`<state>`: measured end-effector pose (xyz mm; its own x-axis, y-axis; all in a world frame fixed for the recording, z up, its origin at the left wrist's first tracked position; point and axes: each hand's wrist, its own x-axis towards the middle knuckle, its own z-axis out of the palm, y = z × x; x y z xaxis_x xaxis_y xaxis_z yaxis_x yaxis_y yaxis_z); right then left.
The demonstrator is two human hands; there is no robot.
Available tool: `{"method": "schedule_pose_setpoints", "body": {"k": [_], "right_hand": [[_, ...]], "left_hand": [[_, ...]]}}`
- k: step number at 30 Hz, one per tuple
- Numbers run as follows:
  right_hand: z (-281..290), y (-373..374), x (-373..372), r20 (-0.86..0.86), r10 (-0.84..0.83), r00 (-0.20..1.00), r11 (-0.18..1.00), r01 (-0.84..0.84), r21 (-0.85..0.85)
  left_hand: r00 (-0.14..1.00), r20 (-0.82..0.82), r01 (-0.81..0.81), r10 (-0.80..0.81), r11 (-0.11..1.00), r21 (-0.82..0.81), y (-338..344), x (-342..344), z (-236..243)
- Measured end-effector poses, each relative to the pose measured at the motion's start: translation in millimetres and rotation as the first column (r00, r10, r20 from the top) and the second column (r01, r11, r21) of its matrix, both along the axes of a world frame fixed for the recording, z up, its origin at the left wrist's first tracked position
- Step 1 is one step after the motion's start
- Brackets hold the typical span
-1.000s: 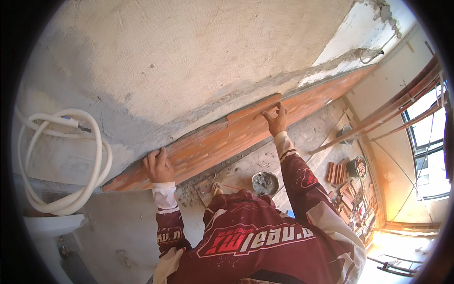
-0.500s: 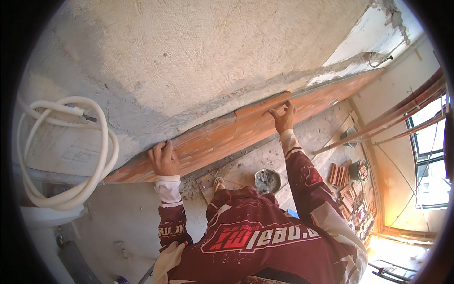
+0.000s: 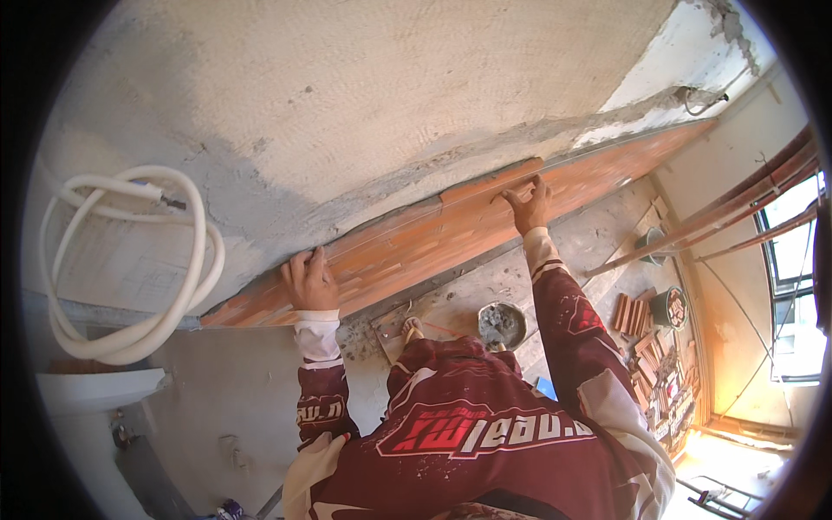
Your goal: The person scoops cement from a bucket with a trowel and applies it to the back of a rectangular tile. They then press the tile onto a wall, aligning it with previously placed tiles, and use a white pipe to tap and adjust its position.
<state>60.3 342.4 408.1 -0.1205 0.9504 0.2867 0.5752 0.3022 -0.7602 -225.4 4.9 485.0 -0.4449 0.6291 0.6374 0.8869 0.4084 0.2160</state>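
Observation:
A long band of orange brick tiles [image 3: 407, 253] runs along the base of a rough plastered wall [image 3: 364, 104]. One tile [image 3: 490, 183] stands higher than its neighbours in the upper course. My right hand [image 3: 530, 208] is against the band just below and right of that tile, thumb and fingers apart. At the band's left part, my left hand [image 3: 309, 279] has bent fingers close together at the top edge; whatever they pinch is hidden. A thin pale string [image 3: 394, 232] stretches along the upper courses between my hands.
A looped cream hose [image 3: 208, 260] hangs at the left above a white basin [image 3: 100, 390]. A bucket of grey mortar [image 3: 502, 326] stands by my feet. Stacked tiles [image 3: 631, 314], a dark bucket [image 3: 668, 308] and slanting poles [image 3: 685, 238] are at the right.
The view has shifted slightly. Both hands stay at the same places on the brick band, with the right fingers slightly changed in pose.

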Motion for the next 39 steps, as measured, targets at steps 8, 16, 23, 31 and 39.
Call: {"method": "schedule_pose_setpoints", "body": {"k": [8,16,23,31,39], "right_hand": [[4,-35,-8,-0.113,0.009,0.994,1.000,-0.011,-0.019],[-117,-126,49,0.217,0.409,0.886,0.829,-0.261,-0.494],[-195,-182,139,0.393,0.652,0.648,0.651,-0.213,-0.728],[-209,-186,191,0.468,0.548,0.693,0.608,0.055,-0.792],[-200,-207,191,0.437,0.507,0.743,0.629,0.027,-0.777]], "left_hand": [[0.989,0.124,0.067,-0.081,0.991,0.115,-11,-6,-1],[0.976,0.204,0.046,-0.075,0.989,0.144,-43,17,-14],[0.997,0.046,-0.061,0.057,0.994,0.094,-42,9,-10],[0.989,-0.128,-0.079,0.071,0.995,-0.059,-16,-1,-16],[0.977,-0.192,-0.103,0.093,0.994,-0.047,-10,-3,-26]]}}
